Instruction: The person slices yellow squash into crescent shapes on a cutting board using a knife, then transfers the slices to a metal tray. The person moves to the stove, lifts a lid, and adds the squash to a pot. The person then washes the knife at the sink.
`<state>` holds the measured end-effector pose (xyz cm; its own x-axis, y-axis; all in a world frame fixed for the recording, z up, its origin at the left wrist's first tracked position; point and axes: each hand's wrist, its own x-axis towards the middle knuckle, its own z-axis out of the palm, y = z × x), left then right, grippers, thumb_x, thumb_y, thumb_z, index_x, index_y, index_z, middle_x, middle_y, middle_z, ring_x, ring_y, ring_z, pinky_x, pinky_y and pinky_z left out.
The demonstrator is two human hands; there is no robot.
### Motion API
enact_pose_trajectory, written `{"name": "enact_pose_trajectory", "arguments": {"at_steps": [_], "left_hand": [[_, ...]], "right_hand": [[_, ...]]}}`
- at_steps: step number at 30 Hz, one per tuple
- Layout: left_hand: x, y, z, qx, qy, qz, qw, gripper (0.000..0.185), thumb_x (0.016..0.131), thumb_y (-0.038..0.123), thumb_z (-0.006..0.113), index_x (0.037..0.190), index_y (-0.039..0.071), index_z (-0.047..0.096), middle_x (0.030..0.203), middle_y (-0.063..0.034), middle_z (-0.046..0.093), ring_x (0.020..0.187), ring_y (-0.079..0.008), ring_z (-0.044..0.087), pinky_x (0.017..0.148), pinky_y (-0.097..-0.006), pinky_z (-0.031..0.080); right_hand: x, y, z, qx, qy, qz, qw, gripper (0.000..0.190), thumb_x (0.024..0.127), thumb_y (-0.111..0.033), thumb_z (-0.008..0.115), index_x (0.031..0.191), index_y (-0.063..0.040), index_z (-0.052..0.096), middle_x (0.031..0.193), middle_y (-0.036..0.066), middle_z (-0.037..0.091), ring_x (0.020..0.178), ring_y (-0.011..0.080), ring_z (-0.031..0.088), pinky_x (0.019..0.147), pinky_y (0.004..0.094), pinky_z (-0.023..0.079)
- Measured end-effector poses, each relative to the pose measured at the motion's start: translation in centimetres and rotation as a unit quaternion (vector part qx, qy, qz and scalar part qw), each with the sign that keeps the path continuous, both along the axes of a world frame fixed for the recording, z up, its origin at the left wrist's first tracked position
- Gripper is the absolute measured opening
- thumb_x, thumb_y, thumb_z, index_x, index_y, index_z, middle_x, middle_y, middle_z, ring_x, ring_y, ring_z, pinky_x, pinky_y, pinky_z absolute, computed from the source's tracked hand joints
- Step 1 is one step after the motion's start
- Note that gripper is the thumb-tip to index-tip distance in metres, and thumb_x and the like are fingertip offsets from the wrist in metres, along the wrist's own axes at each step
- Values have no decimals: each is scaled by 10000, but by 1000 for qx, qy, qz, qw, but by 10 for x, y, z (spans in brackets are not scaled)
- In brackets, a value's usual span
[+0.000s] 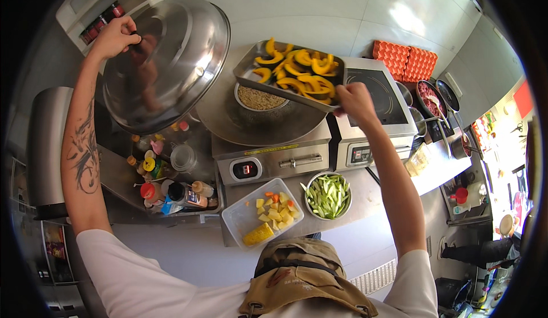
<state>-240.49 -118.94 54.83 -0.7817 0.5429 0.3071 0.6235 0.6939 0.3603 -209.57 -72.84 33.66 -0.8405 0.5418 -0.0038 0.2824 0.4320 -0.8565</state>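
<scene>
By its knob, my left hand (114, 37) holds up a large domed steel lid (180, 69), tilted at the left of the wok. My right hand (354, 101) grips the near right corner of a rectangular metal tray (291, 93) bearing sliced pumpkin (302, 70) with dark green rind. The tray is over the far side of a wide wok (274, 129) on an induction cooker (274, 164). Inside the wok is a round metal bowl of grain (261, 97), partly hidden by the tray. Whether the tray rests on anything I cannot tell.
In front of the cooker are a plastic container (231, 215) with potato, carrot and corn, and a bowl of sliced green vegetable (328, 196). Seasoning bottles (184, 194) crowd the left. A second cooker (372, 97), red egg trays (404, 61) and pans (431, 99) stand right. Another person (488, 249) is far right.
</scene>
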Motion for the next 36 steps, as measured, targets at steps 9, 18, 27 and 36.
{"name": "enact_pose_trajectory", "arguments": {"at_steps": [9, 18, 27, 36], "left_hand": [[10, -19, -6, 14, 0, 22, 1000, 217, 797, 99, 761, 891, 34, 576, 648, -14, 614, 501, -86, 542, 483, -282, 384], [13, -15, -12, -5, -9, 20, 1000, 212, 798, 106, 758, 895, 31, 585, 675, -29, 627, 513, -94, 553, 494, -280, 403], [-13, 59, -26, -14, -33, -42, 998, 213, 777, 118, 762, 871, 40, 588, 656, -31, 605, 495, -106, 549, 470, -306, 411], [-66, 201, -131, -43, 4, -154, 987, 341, 785, 43, 750, 1063, 6, 557, 884, -82, 605, 817, -200, 581, 743, -393, 522]], "right_hand": [[-93, -45, -31, 79, -41, 22, 996, 410, 929, -215, 588, 735, 145, 626, 668, 261, 698, 585, 327, 737, 678, 396, 623], [-61, -13, -29, -45, 58, 30, 997, 394, 974, -187, 571, 752, 127, 657, 679, 138, 670, 542, 219, 702, 518, 330, 596], [124, 62, 13, 39, 59, -57, 996, 345, 1009, -183, 551, 814, 66, 691, 646, 80, 660, 535, 132, 645, 502, 266, 548], [397, 39, -14, 75, 50, -351, 932, 376, 946, -198, 554, 701, 75, 637, 573, 142, 639, 535, 215, 712, 538, 338, 572]]}}
